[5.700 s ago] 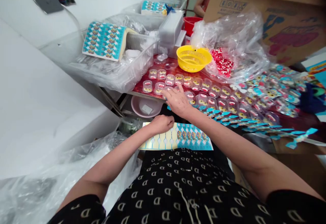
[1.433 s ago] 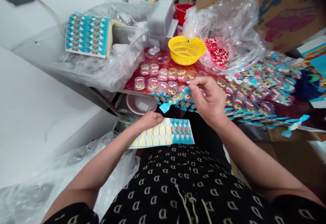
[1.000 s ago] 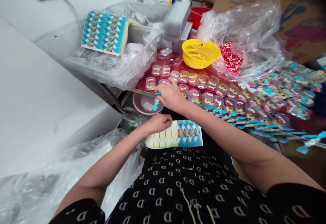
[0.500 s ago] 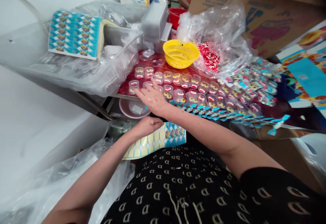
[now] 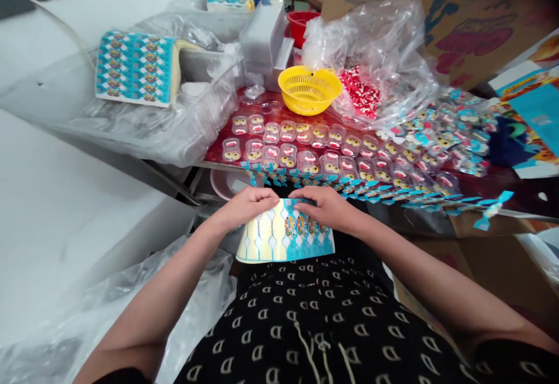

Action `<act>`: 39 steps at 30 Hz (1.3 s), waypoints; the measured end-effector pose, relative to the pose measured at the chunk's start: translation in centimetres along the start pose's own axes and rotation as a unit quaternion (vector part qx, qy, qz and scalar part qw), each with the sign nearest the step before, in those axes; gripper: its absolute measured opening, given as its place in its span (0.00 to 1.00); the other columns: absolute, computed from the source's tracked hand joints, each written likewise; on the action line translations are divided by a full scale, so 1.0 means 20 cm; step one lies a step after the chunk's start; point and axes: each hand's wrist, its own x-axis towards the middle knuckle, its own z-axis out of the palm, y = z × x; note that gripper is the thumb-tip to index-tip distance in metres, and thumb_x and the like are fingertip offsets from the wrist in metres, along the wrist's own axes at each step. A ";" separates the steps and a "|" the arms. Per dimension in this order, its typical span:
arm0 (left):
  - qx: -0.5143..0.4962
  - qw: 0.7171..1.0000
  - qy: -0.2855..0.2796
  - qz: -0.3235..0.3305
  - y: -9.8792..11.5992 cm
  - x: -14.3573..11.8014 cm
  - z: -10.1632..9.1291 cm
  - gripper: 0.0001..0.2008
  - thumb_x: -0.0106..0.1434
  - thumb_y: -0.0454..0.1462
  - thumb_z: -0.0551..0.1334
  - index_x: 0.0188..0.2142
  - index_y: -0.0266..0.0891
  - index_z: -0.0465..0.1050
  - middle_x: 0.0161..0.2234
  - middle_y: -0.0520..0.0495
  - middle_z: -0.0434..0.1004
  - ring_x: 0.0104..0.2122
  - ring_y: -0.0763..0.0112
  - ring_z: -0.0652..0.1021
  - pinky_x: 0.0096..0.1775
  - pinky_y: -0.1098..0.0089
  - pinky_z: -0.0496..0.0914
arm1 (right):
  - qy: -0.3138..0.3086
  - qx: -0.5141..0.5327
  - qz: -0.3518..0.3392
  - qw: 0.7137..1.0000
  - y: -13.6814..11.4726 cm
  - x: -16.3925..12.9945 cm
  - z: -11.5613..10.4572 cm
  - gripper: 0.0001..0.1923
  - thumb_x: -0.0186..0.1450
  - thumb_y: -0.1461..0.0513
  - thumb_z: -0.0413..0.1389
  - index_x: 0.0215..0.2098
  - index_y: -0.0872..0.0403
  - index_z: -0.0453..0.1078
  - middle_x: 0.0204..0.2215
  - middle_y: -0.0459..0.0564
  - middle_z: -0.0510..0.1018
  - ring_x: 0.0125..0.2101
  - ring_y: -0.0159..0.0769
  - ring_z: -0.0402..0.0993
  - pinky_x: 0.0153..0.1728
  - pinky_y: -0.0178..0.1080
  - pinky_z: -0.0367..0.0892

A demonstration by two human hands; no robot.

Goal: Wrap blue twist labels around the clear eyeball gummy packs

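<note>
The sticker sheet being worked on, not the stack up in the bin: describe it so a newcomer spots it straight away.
Start at the red table covered with rows of small clear cases. Just below its near edge, on the person's lap, both hands grip the sticker sheet. Unlike the full blue stack of sheets in the plastic-lined bin, its left half is bare yellow backing.

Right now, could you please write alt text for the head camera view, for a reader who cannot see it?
Both hands, left hand and right hand, hold a partly peeled sticker sheet on the person's lap. Beyond it, a red table carries rows of small clear capsules and a yellow basket.
</note>
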 end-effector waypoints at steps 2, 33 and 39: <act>0.037 0.999 -0.004 0.020 0.03 0.00 0.01 0.14 0.63 0.46 0.56 0.32 0.38 0.73 0.25 0.54 0.67 0.26 0.75 0.65 0.30 0.73 0.59 | -0.001 0.040 0.024 0.999 0.02 -0.02 -0.01 0.10 0.66 0.67 0.59 0.41 0.48 0.79 0.36 0.46 0.86 0.36 0.35 0.83 0.38 0.38 0.76; -0.034 0.996 0.050 -0.070 -0.04 0.05 0.09 0.13 0.60 0.46 0.60 0.29 0.38 0.73 0.23 0.54 0.65 0.24 0.75 0.63 0.27 0.73 0.57 | 0.247 -0.062 -0.188 0.949 -0.17 -0.15 -0.07 0.09 0.72 0.66 0.52 0.41 0.46 0.72 0.37 0.48 0.84 0.42 0.40 0.83 0.59 0.55 0.67; -0.095 0.986 0.094 -0.100 0.00 -0.04 0.07 0.16 0.58 0.50 0.63 0.27 0.39 0.71 0.23 0.54 0.70 0.24 0.74 0.68 0.28 0.73 0.61 | 0.508 0.108 -0.047 0.853 -0.31 -0.22 -0.33 0.04 0.67 0.62 0.61 0.41 0.47 0.77 0.32 0.45 0.81 0.35 0.41 0.81 0.50 0.54 0.75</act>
